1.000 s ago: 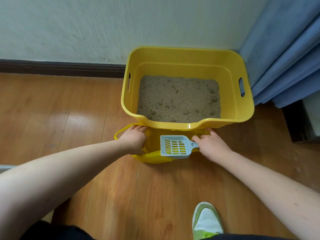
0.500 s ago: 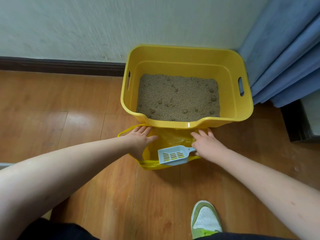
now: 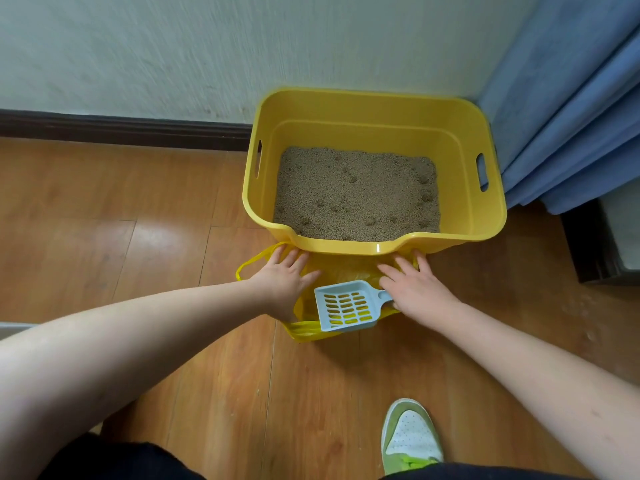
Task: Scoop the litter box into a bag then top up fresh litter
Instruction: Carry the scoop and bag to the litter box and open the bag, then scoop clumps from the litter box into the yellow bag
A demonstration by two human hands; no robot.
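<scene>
The yellow litter box is standing on the wooden floor against the white wall, with its long axis running left to right, parallel to the wall, and its lowered entry lip facing the person. Grey-brown litter is covering its bottom, with small clumps showing on the surface. A yellow plastic bag is lying flat on the floor just in front of the box, its loop handles projecting to the left and toward the person. The left hand is lying on the bag's left part with fingers spread and straight, fingertips reaching the base of the box. The right hand is lying on the bag's right part, fingers likewise extended toward the box; its thumb side is touching the handle of the light blue slotted scoop; whether the thumb is pinching the handle cannot be told. The scoop is lying over the bag between the two hands, its long axis roughly left to right, the handle pointing right and the open blade pointing left and slightly toward the person. A blue curtain is hanging just right of the box. A green and white shoe is resting on the floor near the lower edge.
</scene>
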